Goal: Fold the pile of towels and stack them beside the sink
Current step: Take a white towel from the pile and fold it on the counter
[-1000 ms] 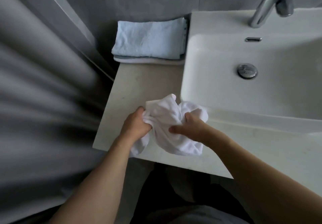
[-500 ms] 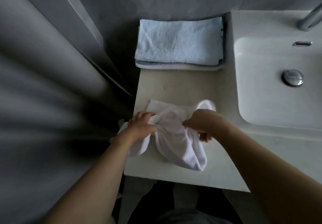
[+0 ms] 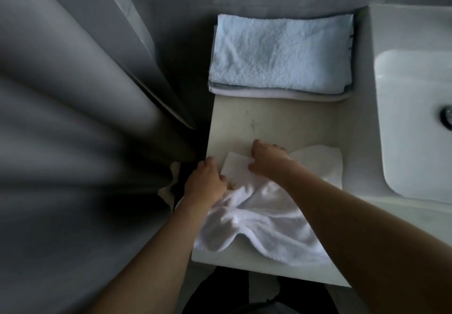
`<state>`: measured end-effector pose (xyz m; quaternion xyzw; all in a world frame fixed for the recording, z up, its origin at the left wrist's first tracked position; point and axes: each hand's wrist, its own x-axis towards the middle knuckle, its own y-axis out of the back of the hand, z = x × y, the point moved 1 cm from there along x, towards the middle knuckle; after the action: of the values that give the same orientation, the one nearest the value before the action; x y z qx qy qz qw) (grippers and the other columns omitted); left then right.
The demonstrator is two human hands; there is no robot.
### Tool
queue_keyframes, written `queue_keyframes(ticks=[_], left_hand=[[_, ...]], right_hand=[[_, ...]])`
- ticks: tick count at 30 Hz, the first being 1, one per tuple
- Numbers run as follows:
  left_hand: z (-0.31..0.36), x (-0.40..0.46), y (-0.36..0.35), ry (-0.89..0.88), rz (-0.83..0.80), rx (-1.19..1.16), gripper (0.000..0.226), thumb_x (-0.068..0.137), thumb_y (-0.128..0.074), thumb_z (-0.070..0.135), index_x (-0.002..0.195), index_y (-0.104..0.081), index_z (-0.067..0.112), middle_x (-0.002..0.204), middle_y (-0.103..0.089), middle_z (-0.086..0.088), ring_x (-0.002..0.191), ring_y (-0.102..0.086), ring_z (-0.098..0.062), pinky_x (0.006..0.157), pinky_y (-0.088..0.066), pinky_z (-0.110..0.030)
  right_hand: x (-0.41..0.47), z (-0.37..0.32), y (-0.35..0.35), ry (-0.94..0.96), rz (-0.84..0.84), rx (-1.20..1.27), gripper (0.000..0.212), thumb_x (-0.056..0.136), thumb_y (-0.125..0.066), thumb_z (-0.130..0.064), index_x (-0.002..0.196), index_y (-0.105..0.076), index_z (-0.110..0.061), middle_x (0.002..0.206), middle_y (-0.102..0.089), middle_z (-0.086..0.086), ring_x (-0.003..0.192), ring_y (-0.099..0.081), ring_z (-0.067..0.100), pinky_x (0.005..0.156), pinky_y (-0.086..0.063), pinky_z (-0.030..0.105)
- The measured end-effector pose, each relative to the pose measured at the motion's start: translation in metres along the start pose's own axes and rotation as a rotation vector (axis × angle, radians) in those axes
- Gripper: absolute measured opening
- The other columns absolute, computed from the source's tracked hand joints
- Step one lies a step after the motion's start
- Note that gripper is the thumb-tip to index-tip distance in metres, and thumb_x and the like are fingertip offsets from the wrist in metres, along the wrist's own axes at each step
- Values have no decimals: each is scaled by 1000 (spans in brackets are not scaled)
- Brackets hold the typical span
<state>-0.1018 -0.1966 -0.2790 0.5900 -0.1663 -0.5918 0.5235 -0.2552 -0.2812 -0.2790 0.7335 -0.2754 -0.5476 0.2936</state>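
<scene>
The white towel (image 3: 264, 218) lies rumpled on the counter (image 3: 274, 123) left of the sink (image 3: 413, 118), spread for flattening. My left hand (image 3: 204, 183) grips its left edge, fingers curled closed. My right hand (image 3: 267, 160) presses a far corner down, seemingly pinching it; the dim view leaves that uncertain. Folded blue towels (image 3: 281, 54) sit stacked against the wall, leaving working room.

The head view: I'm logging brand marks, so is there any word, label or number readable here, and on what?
No readable text anywhere.
white towel: a small yellow mark beside the left hand, too small and blurred to read.
Light blue towel, sink: no markings visible.
</scene>
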Motion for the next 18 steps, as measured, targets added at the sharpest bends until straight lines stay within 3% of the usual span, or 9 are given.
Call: queue_keyframes(ticks=[3, 7, 9, 11, 13, 15, 18], left_hand=[[-7, 2, 1, -12, -29, -79, 39, 90, -58, 42, 116, -49, 14, 119, -53, -8, 116, -51, -32, 86, -44, -38], [-18, 7, 8, 88, -105, -181, 55, 87, -55, 61, 117, -53, 14, 103, -46, -3, 103, -59, -32, 76, -41, -33], [-27, 13, 12, 136, -121, -255, 38, 89, -56, 49, 105, -56, 15, 92, -49, 1, 93, -61, -29, 69, -41, -31], [-37, 18, 17, 200, -50, -392, 17, 87, -56, 32, 85, -56, 15, 88, -57, -3, 75, -59, -23, 57, -38, -29], [-44, 22, 21, 257, 38, -517, 11, 87, -57, 24, 77, -56, 20, 83, -61, -4, 67, -57, -18, 52, -36, -27], [-44, 28, 24, 272, 63, -686, 9, 90, -59, 21, 81, -59, 23, 85, -67, -2, 77, -65, -21, 59, -44, -31], [-33, 38, 24, 274, 79, -776, 2, 91, -59, 27, 90, -59, 26, 96, -68, 1, 94, -65, -25, 83, -54, -43]], right_hand=[[-1, 8, -8, 12, 63, 160, 22, 91, -53, -25, 110, -49, -14, 116, -61, 17, 105, -59, 35, 79, -39, 32], [-6, 32, 16, -122, 427, 625, 14, 98, -45, -26, 100, -39, -13, 104, -59, 21, 95, -57, 38, 71, -32, 31], [-11, 44, 35, -194, 568, 805, 14, 97, -44, -26, 98, -39, -13, 96, -58, 12, 87, -54, 33, 70, -34, 32], [-16, 57, 51, -267, 683, 909, 15, 97, -44, -26, 97, -39, -12, 84, -54, 2, 79, -52, 29, 69, -36, 33], [-22, 70, 61, -347, 789, 964, 14, 96, -42, -25, 98, -37, -12, 83, -52, 1, 79, -50, 28, 69, -36, 34], [-25, 82, 68, -401, 842, 982, 14, 96, -42, -25, 99, -36, -12, 90, -52, 5, 81, -49, 27, 71, -35, 34], [-26, 90, 75, -409, 769, 902, 13, 94, -44, -24, 99, -39, -13, 94, -51, 5, 83, -47, 25, 74, -34, 32]])
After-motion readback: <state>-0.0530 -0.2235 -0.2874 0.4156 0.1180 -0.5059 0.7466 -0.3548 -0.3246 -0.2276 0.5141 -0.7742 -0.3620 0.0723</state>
